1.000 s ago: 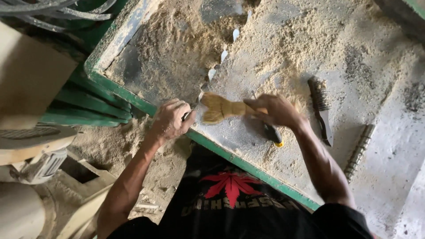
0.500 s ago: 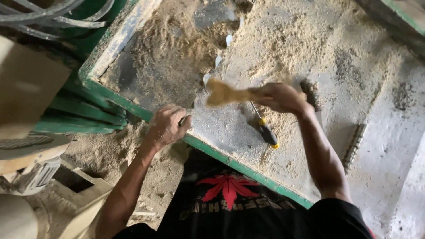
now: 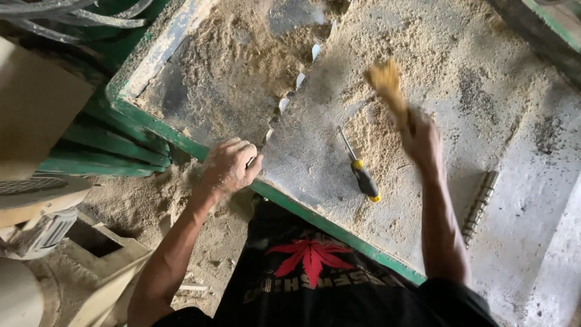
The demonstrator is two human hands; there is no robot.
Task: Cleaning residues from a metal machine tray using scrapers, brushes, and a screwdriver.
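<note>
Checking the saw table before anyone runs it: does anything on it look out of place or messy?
Yes. Sawdust lies heaped over the table, half burying the saw blade. A screwdriver lies loose beside the blade, near the right hand sweeping with a brush.

Counter (image 3: 315, 163): dull grey metal, matt, rim painted green, chipped. Sawdust (image 3: 242, 66): pale, coarse, powdery. Brush (image 3: 387, 85): tan bristles, blurred. Screwdriver (image 3: 358, 166): bright metal shaft, glossy black-and-yellow plastic handle. Threaded rod (image 3: 479, 206): ridged dull metal. Blade teeth (image 3: 299, 79): shiny metal.
</note>
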